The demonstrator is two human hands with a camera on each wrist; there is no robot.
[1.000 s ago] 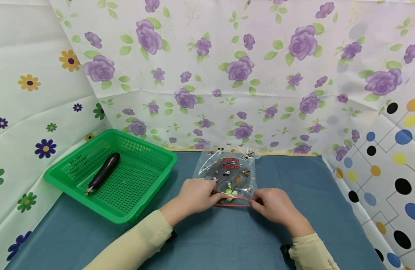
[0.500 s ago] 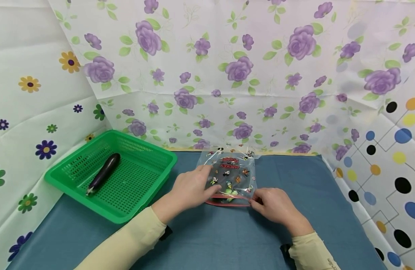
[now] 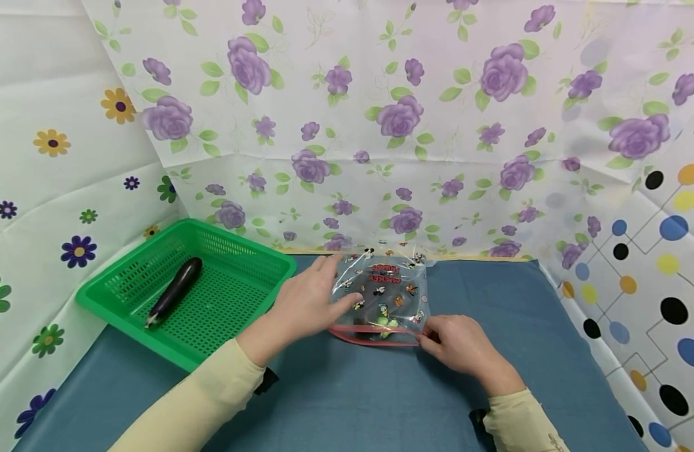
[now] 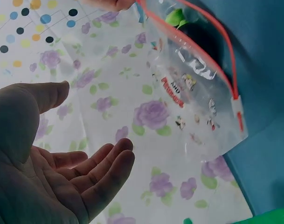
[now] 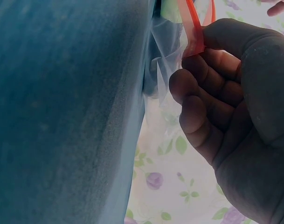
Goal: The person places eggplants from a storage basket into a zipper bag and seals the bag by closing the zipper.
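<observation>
A clear zip bag (image 3: 389, 295) with cartoon prints and a red zip edge lies at the back middle of the table, mouth towards me and partly parted. Inside is a dark, rounded thing with a green top (image 4: 176, 18), which looks like an eggplant. My right hand (image 3: 457, 348) pinches the right corner of the red edge between thumb and finger (image 5: 195, 65). Left of the bag, my left hand (image 3: 302, 301) is raised with fingers extended and thumb spread, holding nothing. A white slider (image 4: 236, 104) sits at the zip's left end.
A green plastic basket (image 3: 251, 251) stands at the left, with a long dark eggplant (image 3: 174, 292) lying in it. Blue cloth (image 3: 347, 402) covers the table. Flowered sheeting (image 3: 347, 125) rises right behind the bag, with patterned sheets on both sides.
My left hand has let go of the bag's red edge and moved left, its fingers straightening. The mouth's left part now shows, bowed apart. My right hand has stayed in place.
</observation>
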